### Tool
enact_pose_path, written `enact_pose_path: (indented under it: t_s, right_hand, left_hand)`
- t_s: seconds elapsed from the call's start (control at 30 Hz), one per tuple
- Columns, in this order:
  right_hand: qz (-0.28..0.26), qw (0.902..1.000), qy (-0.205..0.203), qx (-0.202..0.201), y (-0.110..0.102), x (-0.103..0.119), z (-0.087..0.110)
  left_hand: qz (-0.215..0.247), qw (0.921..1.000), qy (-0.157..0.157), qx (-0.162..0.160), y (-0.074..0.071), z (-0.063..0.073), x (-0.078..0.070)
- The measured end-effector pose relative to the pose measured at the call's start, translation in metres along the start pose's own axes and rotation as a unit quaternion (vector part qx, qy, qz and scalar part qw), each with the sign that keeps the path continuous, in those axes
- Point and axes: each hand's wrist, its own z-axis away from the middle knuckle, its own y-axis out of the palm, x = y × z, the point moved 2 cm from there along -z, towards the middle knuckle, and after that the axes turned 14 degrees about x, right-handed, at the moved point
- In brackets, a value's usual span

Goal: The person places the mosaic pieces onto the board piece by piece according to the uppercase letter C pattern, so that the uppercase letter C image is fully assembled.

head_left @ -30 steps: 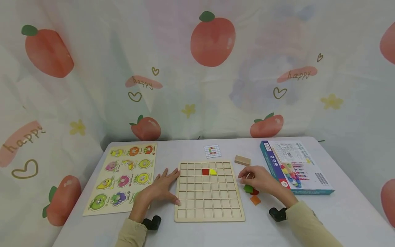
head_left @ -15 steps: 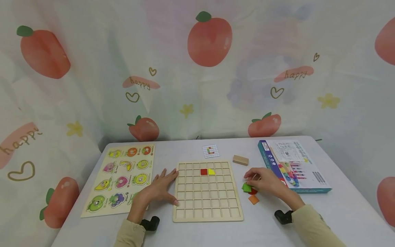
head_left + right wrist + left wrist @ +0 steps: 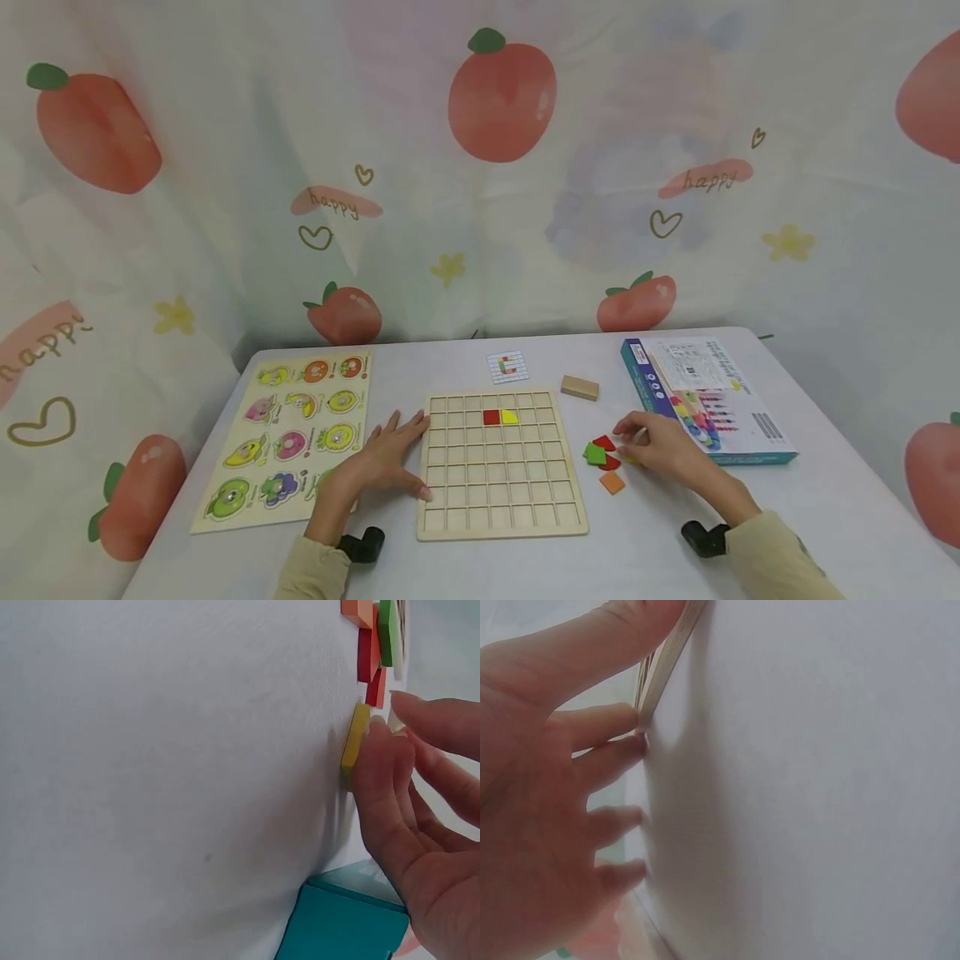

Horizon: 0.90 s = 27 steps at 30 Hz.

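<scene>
Grid board (image 3: 480,500) lies flat between the hands, and the work looks barely begun: only a red square (image 3: 491,417) and a yellow rounded piece (image 3: 509,417) fill cells, side by side near its far edge. Loose green pieces (image 3: 596,454), red pieces (image 3: 604,442) and an orange piece (image 3: 612,482) remain at its right. The left hand (image 3: 384,461), fingers spread, touches its left edge; the right hand's (image 3: 660,446) bent fingers touch another yellow piece (image 3: 354,739), whether pinching it I cannot tell.
</scene>
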Motion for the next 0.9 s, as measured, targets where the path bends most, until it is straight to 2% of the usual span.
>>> enact_pose_path:
  t_s: [0.13, 0.53, 0.9]
  right_hand:
    - [-0.018, 0.9996, 0.02, 0.002, 0.001, -0.001, 0.003]
    - [-0.021, 0.9992, 0.033, 0.009, -0.004, -0.012, 0.013]
    - [0.012, 0.9992, 0.035, 0.016, -0.005, -0.017, 0.011]
  left_hand:
    - [0.002, 1.0, -0.003, -0.001, 0.0, 0.001, 0.0]
    - [0.004, 1.0, -0.007, 0.006, -0.001, -0.001, 0.002]
    - [0.004, 0.9999, -0.009, 0.0, 0.001, -0.002, 0.003]
